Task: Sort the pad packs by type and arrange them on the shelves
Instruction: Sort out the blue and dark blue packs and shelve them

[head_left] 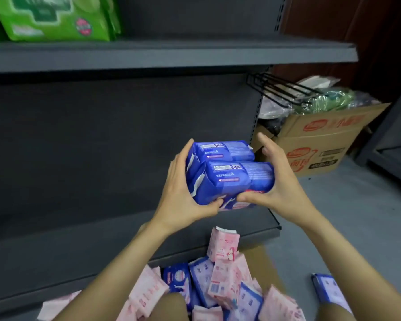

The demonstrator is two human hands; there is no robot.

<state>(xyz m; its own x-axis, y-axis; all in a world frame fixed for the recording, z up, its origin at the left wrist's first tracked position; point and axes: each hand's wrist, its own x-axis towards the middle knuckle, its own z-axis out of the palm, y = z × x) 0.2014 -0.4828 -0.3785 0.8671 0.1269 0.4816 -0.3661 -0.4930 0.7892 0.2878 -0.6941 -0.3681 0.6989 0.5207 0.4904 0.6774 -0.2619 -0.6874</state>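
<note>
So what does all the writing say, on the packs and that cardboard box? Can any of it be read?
None reads clearly.
Blue packs held by the left hand and right hand: white label strips and fine print, too small.
Green pack: red round badge, blurred.
Cardboard box: red logo and characters, black stamp, blurred.
Pink packs: barcode and print, too small.

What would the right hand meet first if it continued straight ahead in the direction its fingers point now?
Probably the shelf's dark back panel near the slotted upright. The right hand, gripping the blue packs with the left hand, points up and away; depth is unclear, so it might pass the upright towards the cardboard box.
</note>
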